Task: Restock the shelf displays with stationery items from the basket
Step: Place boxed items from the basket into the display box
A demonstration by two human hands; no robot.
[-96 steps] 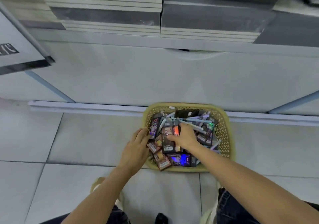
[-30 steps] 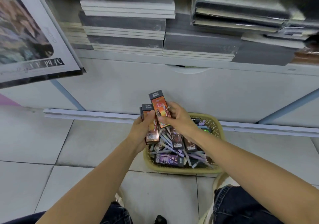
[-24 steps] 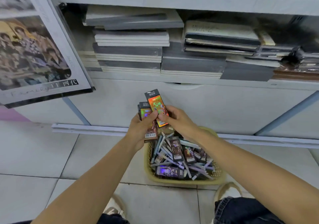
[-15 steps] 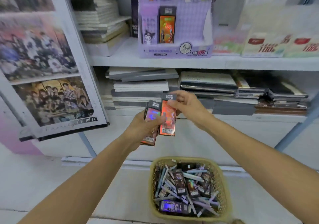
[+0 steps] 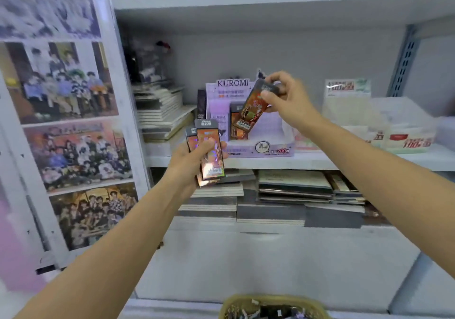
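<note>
My right hand [image 5: 286,97] pinches the dark top end of one orange stationery pack [image 5: 251,108], tilted, just in front of the purple Kuromi display box [image 5: 248,146] on the middle shelf. One similar pack stands inside that box, partly hidden behind the held one. My left hand [image 5: 192,163] grips a small stack of orange packs [image 5: 209,151] upright, lower and to the left of the display. The yellow woven basket [image 5: 236,304] sits on the floor at the bottom edge, with more items in it.
Stacks of notebooks [image 5: 162,114] lie left of the display and on the shelf below [image 5: 290,190]. A clear box with red-labelled packs [image 5: 384,124] stands to the right. A poster board [image 5: 66,121] fills the left side. A metal shelf upright [image 5: 403,62] is at the right.
The view rose from the basket to the shelf. My right hand drew one pack off the left hand's stack and carried it up and right to the Kuromi display.
</note>
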